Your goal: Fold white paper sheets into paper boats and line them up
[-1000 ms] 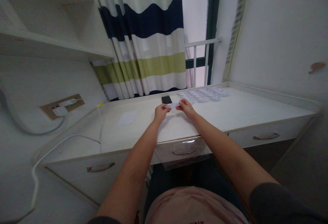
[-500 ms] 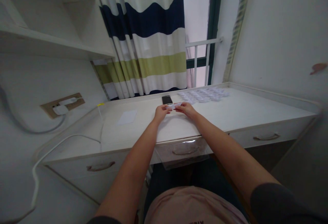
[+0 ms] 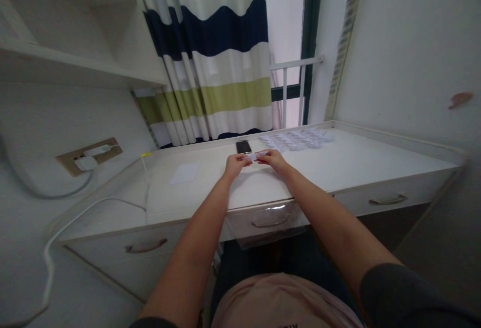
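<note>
Both of my hands are stretched out over a white desk [image 3: 338, 162] and pinch the two ends of a small white slip [image 3: 252, 156]. My left hand [image 3: 235, 165] grips its left end with closed fingers. My right hand [image 3: 273, 159] grips the right end the same way. The slip hangs just above the desk top. A dark phone [image 3: 244, 146] lies flat right behind my hands. A spread of several small white packets [image 3: 296, 138] lies behind and to the right.
A white sheet of paper [image 3: 185, 173] lies on the desk's left part. A white cable [image 3: 86, 207] runs from a wall socket [image 3: 89, 153] along the left. A striped curtain [image 3: 214, 67] and a window stand behind. Drawers with handles [image 3: 387, 200] sit under the desk.
My hands have stayed nearly in place on the slip, with my right hand drawing slightly closer to the left. The view has shifted a little.
</note>
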The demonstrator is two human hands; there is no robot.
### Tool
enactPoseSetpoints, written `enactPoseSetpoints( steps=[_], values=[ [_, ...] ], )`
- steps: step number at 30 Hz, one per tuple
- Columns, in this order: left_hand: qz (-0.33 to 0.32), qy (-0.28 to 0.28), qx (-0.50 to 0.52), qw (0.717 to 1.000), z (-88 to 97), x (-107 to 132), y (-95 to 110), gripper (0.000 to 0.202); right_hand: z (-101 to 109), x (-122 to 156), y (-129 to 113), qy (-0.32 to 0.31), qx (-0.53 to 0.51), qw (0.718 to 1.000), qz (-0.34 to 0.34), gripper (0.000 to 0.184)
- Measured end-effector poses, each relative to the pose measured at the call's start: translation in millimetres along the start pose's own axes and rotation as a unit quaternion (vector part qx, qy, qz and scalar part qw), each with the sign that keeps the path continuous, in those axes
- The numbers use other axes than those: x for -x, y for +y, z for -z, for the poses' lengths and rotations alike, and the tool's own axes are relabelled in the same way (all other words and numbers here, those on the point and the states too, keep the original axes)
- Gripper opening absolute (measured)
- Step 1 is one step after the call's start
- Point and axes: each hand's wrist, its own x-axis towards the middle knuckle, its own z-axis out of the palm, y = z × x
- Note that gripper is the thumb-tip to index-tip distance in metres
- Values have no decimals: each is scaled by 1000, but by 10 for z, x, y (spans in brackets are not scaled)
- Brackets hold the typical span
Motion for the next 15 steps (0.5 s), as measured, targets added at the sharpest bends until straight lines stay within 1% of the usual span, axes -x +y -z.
enactPoseSetpoints(
  steps=[4,6,9,12,15],
  values=[
    [-15,-10,-18,1000,-4,20,21,32,17,-3,15,-3,0,1000,3,22],
    [-30,-6,-21,999,-5,36,26,35,13,1,25,1,-9,1000,7,23],
    [-29,6,-20,999,-9,54,10,37,-6,13,42,3,-28,999,18,26],
    [-23,0,-39,999,-15,53,-24,34,-33,25,52,-6,-32,999,32,28],
    [-35,-4,-81,996,-21,37,-51,28,-58,36,46,-9,-18,999,34,29]
  ],
)
